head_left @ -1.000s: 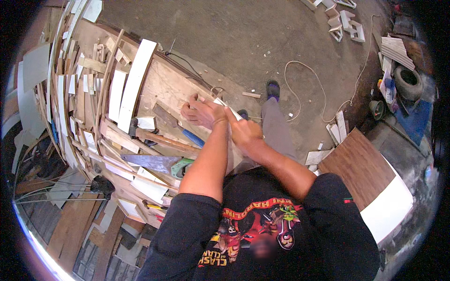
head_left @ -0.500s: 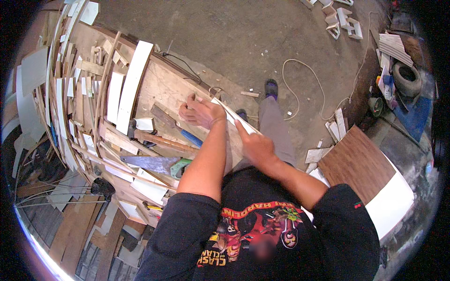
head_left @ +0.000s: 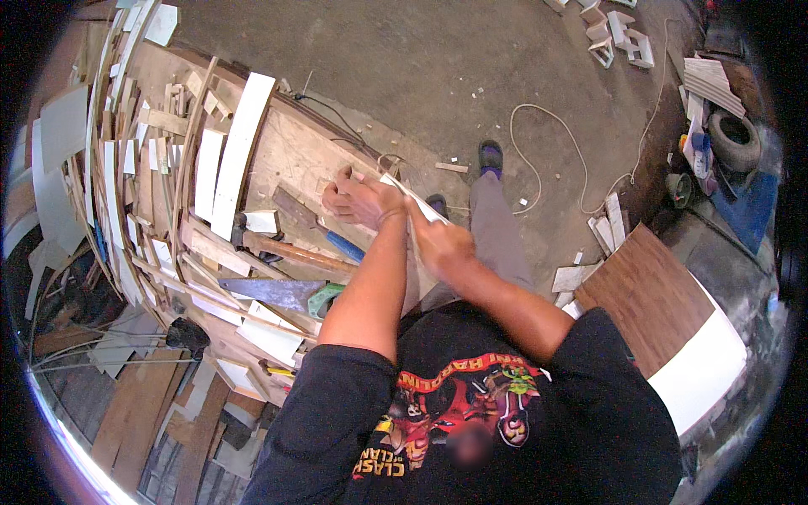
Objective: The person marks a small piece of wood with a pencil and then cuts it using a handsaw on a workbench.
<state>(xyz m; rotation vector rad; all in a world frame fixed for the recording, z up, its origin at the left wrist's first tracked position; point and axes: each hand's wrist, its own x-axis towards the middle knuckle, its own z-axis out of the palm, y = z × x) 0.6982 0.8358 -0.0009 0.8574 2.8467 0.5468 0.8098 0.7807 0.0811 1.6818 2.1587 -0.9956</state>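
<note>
My left hand [head_left: 364, 200] is on the wooden workbench, its fingers bent and bunched at the far end. A small pale wood edge shows by the fingertips; what lies under the palm is hidden. A narrow white strip [head_left: 412, 199] runs slantwise from beside my left wrist toward my right hand [head_left: 443, 248]. That hand is closed, slightly blurred, with its index finger stretched along the strip; what it grips is hidden. Left of my left forearm lie a blue-handled tool [head_left: 343, 246], a hammer [head_left: 295, 252] with a wooden handle, and a green-handled handsaw [head_left: 282, 292].
White boards [head_left: 240, 160] and many wood offcuts cover the bench's left side. A pale cord [head_left: 539, 156] loops over the concrete floor. At right stand a brown and white panel [head_left: 648, 295] and a tire [head_left: 735, 139]. Small white frames [head_left: 623, 38] lie farther off.
My right hand has slid forward and left along the white strip, closer to my left wrist. My left hand stays in place.
</note>
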